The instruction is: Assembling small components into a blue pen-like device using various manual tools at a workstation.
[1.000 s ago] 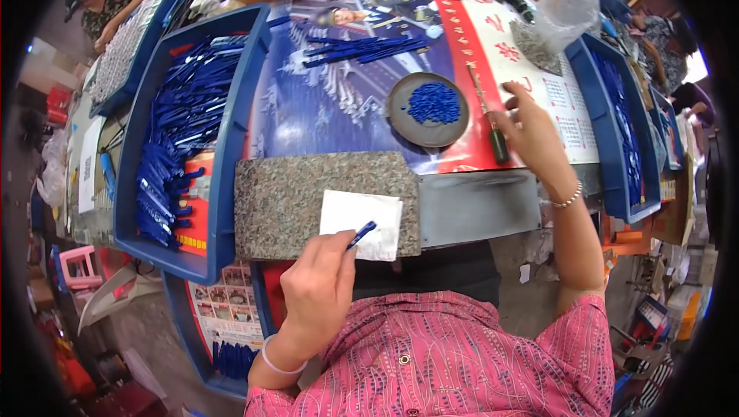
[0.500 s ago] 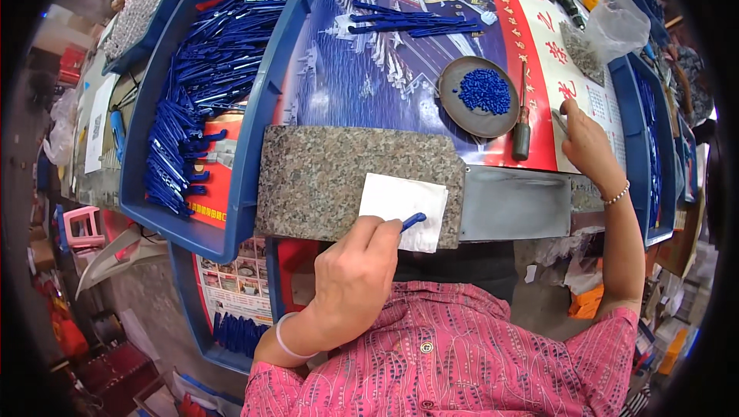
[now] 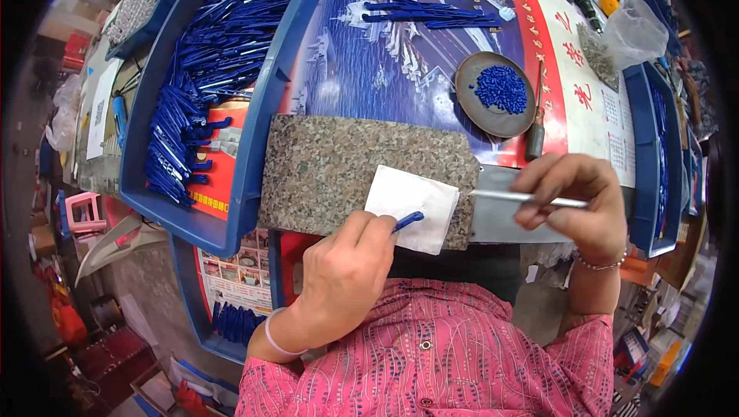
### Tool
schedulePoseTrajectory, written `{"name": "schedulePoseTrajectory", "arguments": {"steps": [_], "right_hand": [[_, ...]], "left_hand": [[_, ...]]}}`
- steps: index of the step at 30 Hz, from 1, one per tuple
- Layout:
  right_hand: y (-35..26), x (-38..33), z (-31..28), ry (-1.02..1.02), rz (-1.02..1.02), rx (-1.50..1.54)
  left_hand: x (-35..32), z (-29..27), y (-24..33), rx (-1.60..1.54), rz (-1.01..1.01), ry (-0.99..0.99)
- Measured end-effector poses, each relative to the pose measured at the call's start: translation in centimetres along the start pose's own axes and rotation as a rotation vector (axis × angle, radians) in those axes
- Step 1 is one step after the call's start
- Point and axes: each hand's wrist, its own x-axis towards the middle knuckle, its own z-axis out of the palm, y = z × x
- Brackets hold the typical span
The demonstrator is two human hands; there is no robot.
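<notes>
A printed poster (image 3: 339, 71) covers much of the table. Left of it stands a blue tray (image 3: 262, 109), heaped with blue strips (image 3: 223, 48). A speckled stone slab (image 3: 331, 171) lies along the poster's near edge. Left hand (image 3: 346, 263): at the slab's near edge, fingers pinched. Right hand (image 3: 593, 217): beside the slab, fingers bent in a grasp. A white paper (image 3: 431, 194) lies on the slab. A round dish (image 3: 493, 122) sits on the poster, a screwdriver (image 3: 535, 140) just beside it. The right hand grasps a slim pale rod (image 3: 500, 196), tip near the paper. The left hand pinches a blue stick (image 3: 408, 221), its end over the paper (contact with the paper cannot be confirmed). Small blue beads (image 3: 500, 88) fill the dish's middle.
</notes>
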Motion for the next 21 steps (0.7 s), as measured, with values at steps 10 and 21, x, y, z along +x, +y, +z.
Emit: {"name": "schedulePoseTrajectory", "arguments": {"steps": [10,21], "right_hand": [[1.4,3.2,5.2,-0.207,0.196,-0.181],[1.1,6.6,6.7,-0.499,0.109,-0.591]], "left_hand": [[-1.9,-2.4,-3.1,0.078,-0.057,0.047],[-1.7,-3.0,-3.6,0.061,0.047,0.000]]}}
